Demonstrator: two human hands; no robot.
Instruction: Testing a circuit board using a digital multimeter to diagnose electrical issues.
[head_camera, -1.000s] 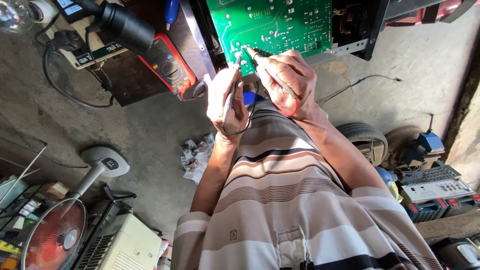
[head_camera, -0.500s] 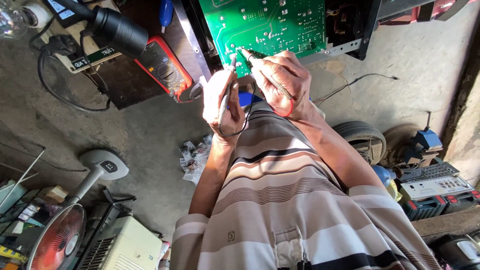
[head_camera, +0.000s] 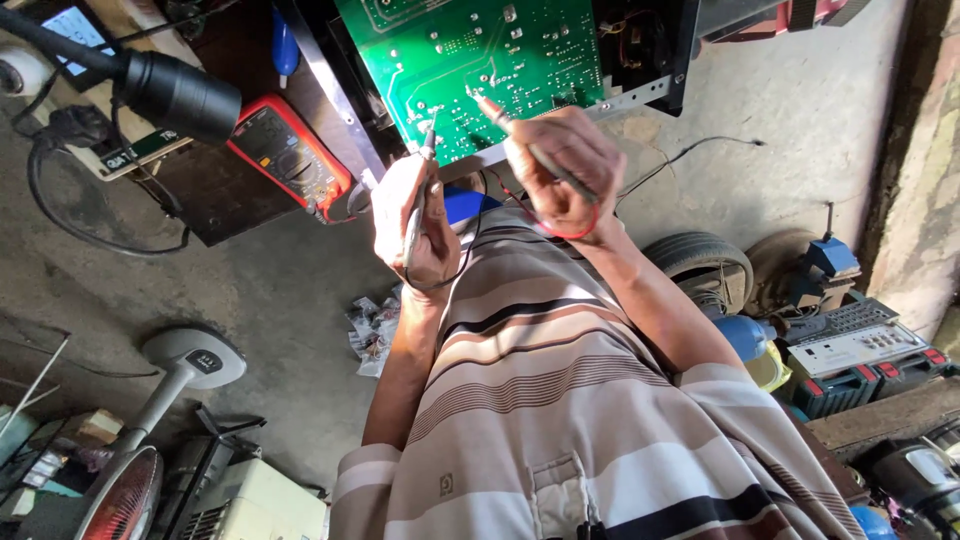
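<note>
We've got L hand (head_camera: 412, 222) clamped on a thin grey probe (head_camera: 418, 190), R hand (head_camera: 562, 170) on another grey probe (head_camera: 522, 140), both tips touching the green circuit board (head_camera: 470, 60); red multimeter (head_camera: 290, 155) left.

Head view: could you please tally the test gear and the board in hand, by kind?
Probes: 2, one in the left hand, one in the right hand
Green board: 1
Red meter: 1
Total: 4

multimeter (head_camera: 290, 155) left of circuit board (head_camera: 480, 65)
</note>
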